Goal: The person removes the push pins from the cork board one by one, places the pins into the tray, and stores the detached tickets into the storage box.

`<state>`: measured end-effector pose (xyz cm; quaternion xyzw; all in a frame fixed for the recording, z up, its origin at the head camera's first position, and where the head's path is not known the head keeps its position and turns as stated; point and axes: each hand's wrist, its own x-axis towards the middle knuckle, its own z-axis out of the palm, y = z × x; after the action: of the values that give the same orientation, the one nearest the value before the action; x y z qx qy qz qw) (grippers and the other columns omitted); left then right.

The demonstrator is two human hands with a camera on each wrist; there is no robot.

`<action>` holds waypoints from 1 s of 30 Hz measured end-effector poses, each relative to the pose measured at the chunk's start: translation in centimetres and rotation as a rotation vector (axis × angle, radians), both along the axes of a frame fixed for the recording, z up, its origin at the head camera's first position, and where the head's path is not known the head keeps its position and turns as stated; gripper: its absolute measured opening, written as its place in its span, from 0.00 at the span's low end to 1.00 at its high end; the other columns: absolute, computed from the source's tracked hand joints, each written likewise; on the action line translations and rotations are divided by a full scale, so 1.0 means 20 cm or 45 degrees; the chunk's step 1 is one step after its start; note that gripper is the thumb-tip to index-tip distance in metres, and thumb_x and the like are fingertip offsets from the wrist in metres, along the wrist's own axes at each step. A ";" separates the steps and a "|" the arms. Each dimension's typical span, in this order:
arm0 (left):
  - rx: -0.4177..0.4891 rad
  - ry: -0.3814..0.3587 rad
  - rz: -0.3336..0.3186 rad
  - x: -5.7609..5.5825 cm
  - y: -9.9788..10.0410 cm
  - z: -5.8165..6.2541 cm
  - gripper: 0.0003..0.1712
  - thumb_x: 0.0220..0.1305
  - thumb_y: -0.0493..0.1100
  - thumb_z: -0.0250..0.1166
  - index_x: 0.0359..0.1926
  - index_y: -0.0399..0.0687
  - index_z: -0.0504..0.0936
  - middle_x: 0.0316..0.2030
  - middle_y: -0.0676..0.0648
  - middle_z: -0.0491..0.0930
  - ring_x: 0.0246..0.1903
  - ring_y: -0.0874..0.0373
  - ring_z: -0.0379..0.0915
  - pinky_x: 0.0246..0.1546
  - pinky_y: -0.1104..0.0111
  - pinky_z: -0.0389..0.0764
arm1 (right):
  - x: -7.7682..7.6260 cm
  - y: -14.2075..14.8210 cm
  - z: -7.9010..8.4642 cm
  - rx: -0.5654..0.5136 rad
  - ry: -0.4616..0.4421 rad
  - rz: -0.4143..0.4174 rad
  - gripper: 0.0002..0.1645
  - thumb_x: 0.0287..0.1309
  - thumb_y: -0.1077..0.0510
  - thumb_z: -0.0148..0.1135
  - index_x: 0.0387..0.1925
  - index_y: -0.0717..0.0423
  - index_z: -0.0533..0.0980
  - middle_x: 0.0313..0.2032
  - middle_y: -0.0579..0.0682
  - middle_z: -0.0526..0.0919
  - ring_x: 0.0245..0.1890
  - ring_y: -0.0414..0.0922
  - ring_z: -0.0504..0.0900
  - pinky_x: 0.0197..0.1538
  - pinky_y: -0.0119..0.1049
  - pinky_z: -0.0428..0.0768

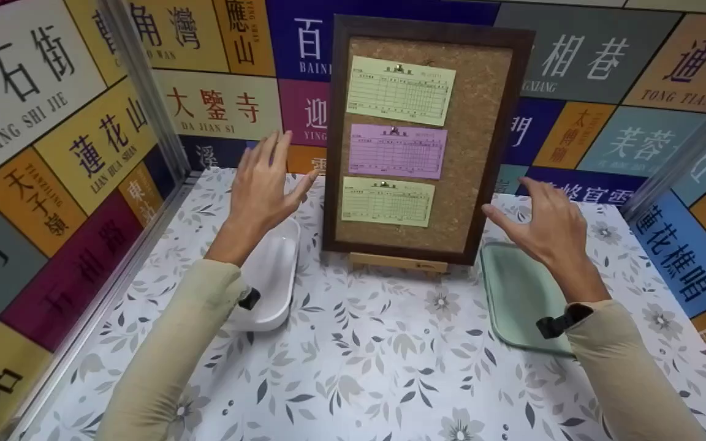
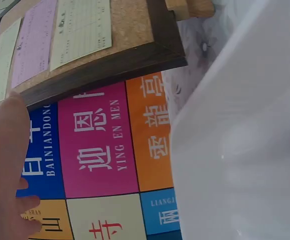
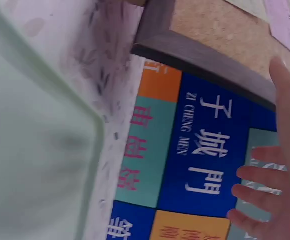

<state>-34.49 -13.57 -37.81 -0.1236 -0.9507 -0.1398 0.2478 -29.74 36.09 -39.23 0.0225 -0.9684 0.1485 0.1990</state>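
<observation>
A dark-framed cork board [image 1: 482, 153] leans upright on a small wooden stand [image 1: 399, 264]. Pinned down its left part are a green-yellow slip [image 1: 401, 92], a purple slip [image 1: 396, 152] and a second green-yellow slip [image 1: 387, 202], each with a small clip or pin at its top. My left hand [image 1: 262, 184] is raised left of the board, fingers extended and holding nothing. On the other side my right hand [image 1: 546, 223] hovers near the frame's lower right edge, fingers loosely spread and empty. In the right wrist view, the right thumb [image 3: 284, 75] overlaps the frame.
A white tray [image 1: 292, 257] stands under the left forearm. Beneath the right hand lies a pale green tray [image 1: 500, 331]. The table [image 1: 353, 367] has a leaf-and-flower cover. Walls of coloured name tiles [image 1: 218, 101] enclose the back and sides.
</observation>
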 end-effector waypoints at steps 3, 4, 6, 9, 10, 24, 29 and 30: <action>0.065 0.073 -0.048 0.00 0.02 0.04 0.47 0.78 0.70 0.56 0.85 0.50 0.60 0.83 0.40 0.61 0.82 0.40 0.60 0.84 0.45 0.60 | -0.01 -0.05 0.06 -0.070 0.165 -0.002 0.54 0.63 0.19 0.61 0.73 0.54 0.73 0.63 0.64 0.81 0.61 0.65 0.78 0.59 0.67 0.77; 0.082 0.090 -0.060 0.00 0.03 0.06 0.45 0.78 0.68 0.57 0.84 0.50 0.62 0.83 0.40 0.61 0.81 0.41 0.61 0.83 0.46 0.62 | -0.02 -0.07 0.08 -0.091 0.210 0.005 0.51 0.65 0.21 0.62 0.70 0.54 0.75 0.58 0.63 0.82 0.57 0.63 0.79 0.55 0.63 0.78; 0.115 0.111 -0.086 0.00 0.05 0.09 0.42 0.79 0.65 0.59 0.82 0.50 0.64 0.84 0.42 0.61 0.81 0.42 0.61 0.82 0.48 0.64 | -0.04 -0.11 0.13 -0.126 0.294 0.031 0.44 0.67 0.24 0.62 0.65 0.55 0.77 0.49 0.60 0.82 0.48 0.59 0.79 0.48 0.56 0.76; 0.134 0.134 -0.107 0.00 0.09 0.14 0.39 0.79 0.64 0.58 0.81 0.50 0.66 0.84 0.43 0.62 0.81 0.44 0.62 0.80 0.48 0.68 | -0.07 -0.18 0.20 -0.158 0.391 0.092 0.36 0.70 0.30 0.63 0.60 0.55 0.78 0.45 0.58 0.82 0.45 0.56 0.80 0.46 0.50 0.74; 0.137 0.137 -0.113 0.00 0.10 0.16 0.39 0.80 0.63 0.58 0.81 0.50 0.66 0.83 0.43 0.62 0.81 0.45 0.63 0.80 0.49 0.70 | -0.08 -0.21 0.22 -0.161 0.414 0.112 0.35 0.71 0.31 0.63 0.59 0.55 0.79 0.44 0.58 0.83 0.44 0.56 0.80 0.46 0.50 0.74; 0.185 0.189 -0.194 -0.06 0.31 0.29 0.32 0.82 0.57 0.56 0.78 0.51 0.69 0.82 0.43 0.66 0.74 0.45 0.73 0.71 0.50 0.79 | -0.22 -0.58 0.47 -0.131 0.540 0.356 0.18 0.73 0.47 0.69 0.51 0.56 0.82 0.43 0.56 0.86 0.44 0.52 0.83 0.46 0.46 0.81; 0.221 0.211 -0.208 -0.10 0.35 0.32 0.31 0.81 0.56 0.56 0.77 0.49 0.70 0.82 0.41 0.66 0.73 0.43 0.73 0.73 0.50 0.77 | -0.26 -0.69 0.53 -0.127 0.506 0.412 0.14 0.72 0.52 0.69 0.51 0.57 0.83 0.43 0.56 0.87 0.44 0.50 0.84 0.48 0.45 0.83; 0.234 0.202 -0.205 -0.11 0.35 0.33 0.31 0.81 0.56 0.56 0.78 0.50 0.70 0.82 0.41 0.65 0.74 0.43 0.73 0.74 0.51 0.76 | -0.27 -0.71 0.53 -0.126 0.499 0.422 0.14 0.72 0.52 0.69 0.52 0.56 0.83 0.44 0.56 0.87 0.44 0.50 0.84 0.48 0.45 0.84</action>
<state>-36.69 -6.56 -31.28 -0.1868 -0.8982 -0.2355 0.3206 -35.12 21.86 -28.59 0.1992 -0.8861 0.2192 0.3565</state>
